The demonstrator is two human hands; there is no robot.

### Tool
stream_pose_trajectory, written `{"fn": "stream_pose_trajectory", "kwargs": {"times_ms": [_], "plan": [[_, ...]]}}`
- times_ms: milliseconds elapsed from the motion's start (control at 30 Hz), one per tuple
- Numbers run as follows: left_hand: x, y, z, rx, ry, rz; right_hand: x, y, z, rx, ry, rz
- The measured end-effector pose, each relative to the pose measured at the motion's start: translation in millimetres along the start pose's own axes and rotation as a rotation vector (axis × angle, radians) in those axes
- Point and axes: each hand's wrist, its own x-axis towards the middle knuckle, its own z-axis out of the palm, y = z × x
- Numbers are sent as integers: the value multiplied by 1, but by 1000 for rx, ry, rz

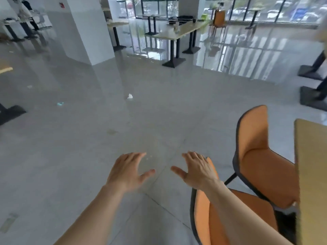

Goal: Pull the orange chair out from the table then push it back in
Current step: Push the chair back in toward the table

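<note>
Two orange chairs with dark edging stand at the wooden table [311, 165] on the right. The nearer orange chair [203, 214] is at the bottom, its backrest under my right arm. The farther orange chair [256, 144] stands beyond it, its seat partly under the tabletop. My right hand [196, 169] hovers above the top of the nearer backrest, fingers spread, holding nothing. My left hand [128, 171] is open too, held over the bare floor to the left of the chair.
Grey glossy floor [88, 138] stretches ahead with a white paper scrap [130, 96] on it. A white pillar [85, 29], more tables [177, 30] on black pedestal bases and another orange chair [219, 19] stand by the windows. People stand far left.
</note>
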Motion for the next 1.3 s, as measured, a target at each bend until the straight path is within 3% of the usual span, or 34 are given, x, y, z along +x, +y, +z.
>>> {"fn": "stream_pose_trajectory", "kwargs": {"times_ms": [167,400,567,733,967,1300], "plan": [[152,37,12,-4,-106,275,46,65,-18,78,80,307],[309,149,53,16,-298,745,50,140,-13,164,178,877],[339,216,77,29,-495,1067,21,131,1,238,246,1255],[317,250,99,90,-568,1380,-7,87,30,359,295,1555],[272,231,138,159,-645,1624,-12,11,95,476,337,1767],[280,175,173,234,-675,1710,31,-44,165,615,364,1791]]}}
